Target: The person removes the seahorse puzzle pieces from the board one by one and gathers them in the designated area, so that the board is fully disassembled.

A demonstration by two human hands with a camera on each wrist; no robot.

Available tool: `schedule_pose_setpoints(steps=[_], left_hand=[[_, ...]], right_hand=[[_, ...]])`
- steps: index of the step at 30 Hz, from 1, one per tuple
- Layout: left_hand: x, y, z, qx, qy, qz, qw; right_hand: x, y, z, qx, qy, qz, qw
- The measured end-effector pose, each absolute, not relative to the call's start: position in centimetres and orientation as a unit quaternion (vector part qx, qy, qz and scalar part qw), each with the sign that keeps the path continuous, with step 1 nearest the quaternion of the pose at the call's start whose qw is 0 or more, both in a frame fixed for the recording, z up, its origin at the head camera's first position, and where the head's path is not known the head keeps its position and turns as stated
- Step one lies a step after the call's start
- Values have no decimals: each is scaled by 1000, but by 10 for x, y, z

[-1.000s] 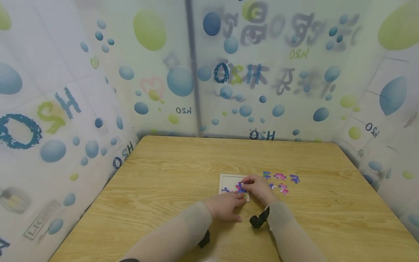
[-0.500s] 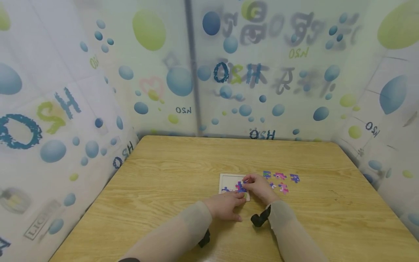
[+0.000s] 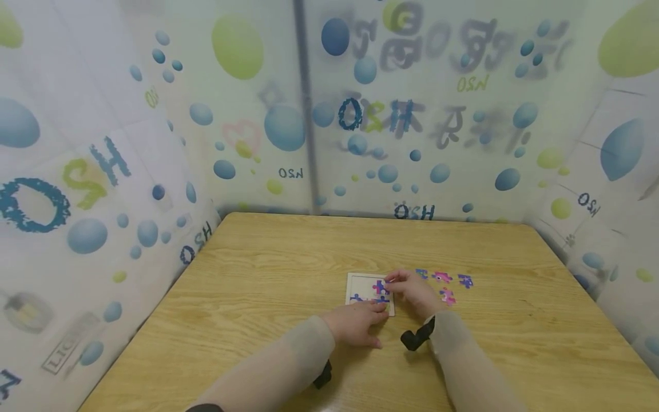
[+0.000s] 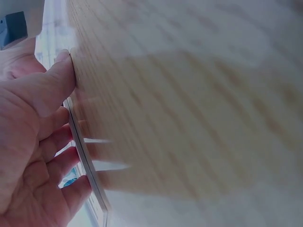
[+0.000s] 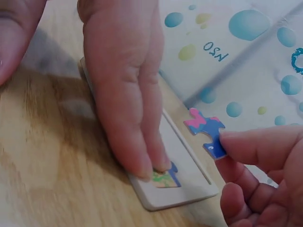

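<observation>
My right hand (image 3: 414,292) pinches a blue and pink jigsaw puzzle piece (image 5: 208,130) between thumb and fingers. In the right wrist view that piece is tilted and raised above the pale puzzle tray (image 5: 196,193). My left hand (image 3: 355,324) lies over the tray's near edge, its fingers extended. Two of its fingertips press on a green and blue piece (image 5: 164,179) in the tray's corner. Other purple and pink pieces (image 3: 356,298) lie along the tray's near side, partly covered by the left hand. In the left wrist view, the left fingers (image 4: 61,161) lie along the tray's edge.
Several loose puzzle pieces (image 3: 441,277) lie on the wooden table (image 3: 288,252) right of the tray, one partly behind the right hand. Printed curtains (image 3: 247,114) with blue and green spots enclose the table at the back and both sides.
My right hand has shifted slightly right, and the pinched piece now shows apart from the pieces in the tray. A loose piece beside the hand has become hidden. The left hand stays put.
</observation>
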State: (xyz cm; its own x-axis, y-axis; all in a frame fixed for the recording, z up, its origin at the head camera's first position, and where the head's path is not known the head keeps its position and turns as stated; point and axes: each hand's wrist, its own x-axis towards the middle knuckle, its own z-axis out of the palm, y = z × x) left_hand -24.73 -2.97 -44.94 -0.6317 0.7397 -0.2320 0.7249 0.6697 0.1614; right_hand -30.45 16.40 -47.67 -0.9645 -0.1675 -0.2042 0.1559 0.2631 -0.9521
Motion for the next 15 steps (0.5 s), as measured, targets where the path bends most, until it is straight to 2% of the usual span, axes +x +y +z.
schedule_pose_setpoints(steps=[6, 15], left_hand=[[-247, -31, -450, 409, 902, 24, 139], [-246, -30, -448, 398, 906, 22, 144]], right_hand=[[-300, 172, -472, 9, 762, -629, 151], [-296, 204, -458, -26, 777, -611, 150]])
